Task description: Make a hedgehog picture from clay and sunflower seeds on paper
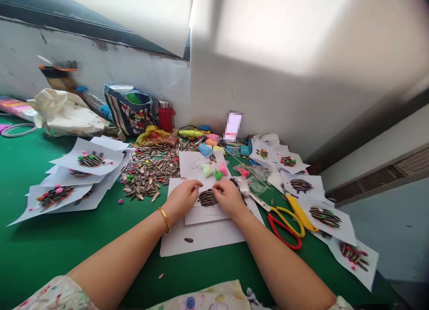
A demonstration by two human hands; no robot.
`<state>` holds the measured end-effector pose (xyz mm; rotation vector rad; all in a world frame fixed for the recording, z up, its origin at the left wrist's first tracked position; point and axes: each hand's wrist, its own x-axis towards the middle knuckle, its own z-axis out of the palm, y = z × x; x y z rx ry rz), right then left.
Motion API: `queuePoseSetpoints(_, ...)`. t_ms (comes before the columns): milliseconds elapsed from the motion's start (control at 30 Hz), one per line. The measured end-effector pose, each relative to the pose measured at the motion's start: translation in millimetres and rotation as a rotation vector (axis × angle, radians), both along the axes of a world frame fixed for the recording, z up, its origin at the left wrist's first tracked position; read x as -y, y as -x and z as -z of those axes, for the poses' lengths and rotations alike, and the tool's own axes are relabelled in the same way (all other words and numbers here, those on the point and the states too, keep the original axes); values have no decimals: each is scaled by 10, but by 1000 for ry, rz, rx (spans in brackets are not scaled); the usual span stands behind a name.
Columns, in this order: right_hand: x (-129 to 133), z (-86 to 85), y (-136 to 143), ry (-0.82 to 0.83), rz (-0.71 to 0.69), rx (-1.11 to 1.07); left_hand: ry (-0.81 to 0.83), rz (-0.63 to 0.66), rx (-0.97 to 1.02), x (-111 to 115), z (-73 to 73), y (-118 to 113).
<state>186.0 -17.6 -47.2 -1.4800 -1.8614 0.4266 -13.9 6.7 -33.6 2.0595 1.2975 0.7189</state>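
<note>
Sunflower seeds (pixel 207 198) are set in rows on a white sheet (pixel 201 218) in front of me. My left hand (pixel 184 198), with a gold bangle at the wrist, rests at the left edge of the seed shape. Its fingers are curled together, and anything between them is hidden. On the right side of the shape, my right hand (pixel 229 197) has thumb and forefinger pinched at the seeds; what they hold is too small to make out. A single seed (pixel 188 240) lies lower on the paper. Green clay (pixel 221 169) sits just beyond my hands.
A large seed pile (pixel 147 171) lies left of the papers. Red-and-yellow scissors (pixel 284 222) are on the right. Finished-looking seed pictures flank both sides, including a left stack (pixel 95 158) and a right row (pixel 325 216). A red bottle (pixel 165 116) and striped bag (pixel 132 111) stand behind.
</note>
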Motion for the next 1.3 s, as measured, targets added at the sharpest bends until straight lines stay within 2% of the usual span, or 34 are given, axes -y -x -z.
queuePoseSetpoints(133, -16, 28, 14, 18, 10, 29, -18, 40, -146, 27, -27, -22)
queuePoseSetpoints(500, 0, 0, 42, 18, 11, 141, -46, 92, -337, 62, -90, -57)
queuePoseSetpoints(800, 14, -53, 88, -24, 16, 268, -5, 89, -397, 25, -123, -94)
queuePoseSetpoints(1300, 19, -51, 107, -20, 39, 326, -2, 107, -430, 3, -122, -106)
